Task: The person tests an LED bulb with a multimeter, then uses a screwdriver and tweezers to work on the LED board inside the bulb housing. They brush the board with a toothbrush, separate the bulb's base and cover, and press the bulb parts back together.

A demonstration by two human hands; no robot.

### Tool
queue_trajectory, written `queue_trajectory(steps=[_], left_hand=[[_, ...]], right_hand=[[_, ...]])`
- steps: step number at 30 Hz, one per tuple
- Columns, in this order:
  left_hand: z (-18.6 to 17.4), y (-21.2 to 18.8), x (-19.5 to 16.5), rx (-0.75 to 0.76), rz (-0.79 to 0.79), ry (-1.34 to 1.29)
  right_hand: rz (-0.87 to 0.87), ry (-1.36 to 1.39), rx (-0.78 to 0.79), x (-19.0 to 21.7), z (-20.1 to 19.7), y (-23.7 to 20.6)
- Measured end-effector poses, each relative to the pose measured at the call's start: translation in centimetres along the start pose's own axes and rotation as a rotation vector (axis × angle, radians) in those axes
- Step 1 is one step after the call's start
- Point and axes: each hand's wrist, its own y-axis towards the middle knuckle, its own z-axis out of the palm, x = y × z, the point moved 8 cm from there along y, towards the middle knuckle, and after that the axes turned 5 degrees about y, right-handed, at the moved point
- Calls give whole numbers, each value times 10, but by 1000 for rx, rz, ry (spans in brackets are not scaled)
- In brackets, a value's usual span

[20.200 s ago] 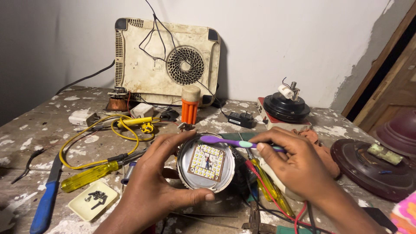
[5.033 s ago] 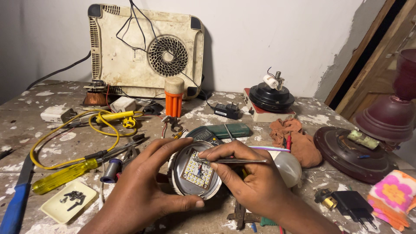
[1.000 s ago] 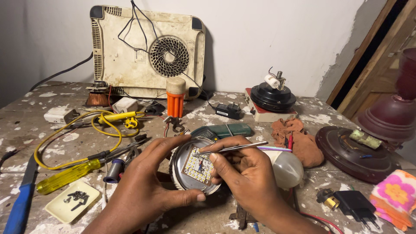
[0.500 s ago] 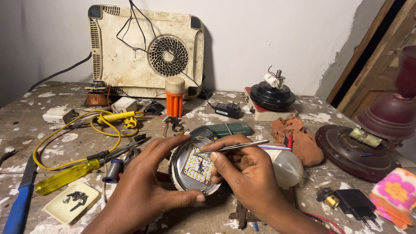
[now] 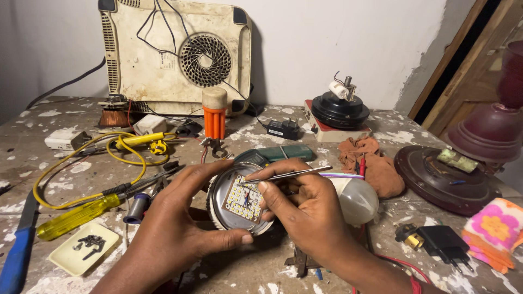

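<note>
Shiny metal tweezers (image 5: pixel 289 175) touch a glossy metal-rimmed lamp disc (image 5: pixel 239 197) (matt white plastic bulb dome (image 5: pixel 357 200) beside) on the rough paint-flecked table (image 5: pixel 261 130).

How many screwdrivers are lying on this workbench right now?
2 that I can tell: a yellow-handled screwdriver at the left hand's side and a blue-handled one by the table's left edge. More may hide among the clutter.

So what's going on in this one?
A person is working on an opened lamp base at a cluttered workbench. The left hand cradles the round base, showing its LED board. The right hand pinches metal tweezers, tips at the board. A white bulb cover lies beside the right hand, a yellow screwdriver to the left.
</note>
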Motion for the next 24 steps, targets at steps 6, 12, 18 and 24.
queue_trajectory(steps=[6, 12, 18, 24], left_hand=[[0, -1, 1, 8, -6, 2], [1, 1, 1, 15, -1, -14], [1, 0, 4, 9, -15, -5], [3, 0, 5, 19, -27, -27]], right_hand=[[14, 5, 30, -2, -1, 5], [-12, 11, 30, -1, -1, 2], [21, 38, 41, -3, -2, 5], [36, 2, 8, -3, -2, 3]])
